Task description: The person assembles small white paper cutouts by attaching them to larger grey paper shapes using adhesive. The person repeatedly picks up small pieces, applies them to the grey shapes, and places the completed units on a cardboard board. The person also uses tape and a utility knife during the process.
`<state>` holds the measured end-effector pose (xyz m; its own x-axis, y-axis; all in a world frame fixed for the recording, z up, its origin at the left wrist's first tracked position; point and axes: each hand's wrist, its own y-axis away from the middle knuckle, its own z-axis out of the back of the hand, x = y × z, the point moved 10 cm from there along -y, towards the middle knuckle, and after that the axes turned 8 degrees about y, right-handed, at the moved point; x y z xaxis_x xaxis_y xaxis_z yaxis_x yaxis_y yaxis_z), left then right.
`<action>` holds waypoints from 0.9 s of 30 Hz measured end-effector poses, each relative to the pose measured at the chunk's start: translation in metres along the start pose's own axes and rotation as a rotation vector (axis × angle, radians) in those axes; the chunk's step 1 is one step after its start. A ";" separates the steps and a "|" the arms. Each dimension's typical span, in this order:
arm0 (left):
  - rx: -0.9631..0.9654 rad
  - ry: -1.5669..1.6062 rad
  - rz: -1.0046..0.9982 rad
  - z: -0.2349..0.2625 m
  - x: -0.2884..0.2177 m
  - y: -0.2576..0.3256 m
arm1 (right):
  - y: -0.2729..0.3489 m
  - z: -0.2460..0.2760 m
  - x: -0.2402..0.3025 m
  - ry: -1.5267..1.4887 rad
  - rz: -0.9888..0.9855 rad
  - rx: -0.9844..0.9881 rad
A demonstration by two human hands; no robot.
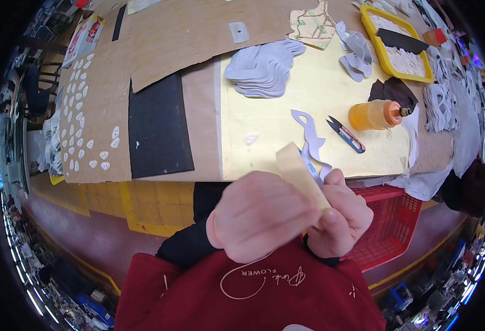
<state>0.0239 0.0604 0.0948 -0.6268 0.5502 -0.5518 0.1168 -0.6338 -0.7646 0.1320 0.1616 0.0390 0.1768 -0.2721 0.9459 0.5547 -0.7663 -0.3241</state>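
Note:
A roll of cream masking tape (293,168), with blue print on its inner core, is tilted in front of me at the table's near edge. My right hand (341,215) is closed on its lower end, thumb against the rim. Smeared by motion, my left hand (270,215) is close against the roll's left side; its fingers are hidden. Just beyond the roll lies a pale grey cut piece (310,132) with curved arms, partly covered by it. To its right are thread snips (346,134) and an orange squeeze bottle (376,115) on its side.
A stack of pale grey cut pieces (264,69) stands farther back. Small white oval pieces (80,116) dot the cardboard at left, beside a black mat (160,129). A yellow tray (427,71) sits at far right. Below the table edge is a red basket (388,231).

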 end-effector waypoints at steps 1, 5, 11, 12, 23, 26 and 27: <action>0.008 0.045 -0.044 -0.003 -0.004 -0.002 | 0.005 0.006 -0.006 -0.077 -0.053 -0.003; -0.155 0.699 -0.046 0.008 -0.005 -0.001 | 0.029 0.076 -0.021 -0.462 -0.088 -0.339; -0.795 0.498 0.816 0.056 0.096 0.076 | 0.061 0.216 0.007 0.547 0.154 -0.876; -0.802 0.548 0.898 0.053 0.109 0.087 | 0.065 0.224 0.003 0.901 0.066 -0.993; -0.567 0.729 1.063 0.017 0.116 0.104 | 0.021 0.139 0.003 1.006 0.094 -0.727; -0.452 0.755 1.063 -0.001 0.112 0.093 | 0.001 0.055 0.002 0.599 0.167 -0.168; -0.406 0.761 1.055 -0.006 0.109 0.088 | -0.003 0.031 -0.011 0.504 0.045 -0.003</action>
<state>-0.0291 0.0676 -0.0350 0.4612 0.1525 -0.8741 0.5707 -0.8053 0.1606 0.1533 0.1852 0.0301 -0.2143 -0.5517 0.8060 0.5529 -0.7488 -0.3655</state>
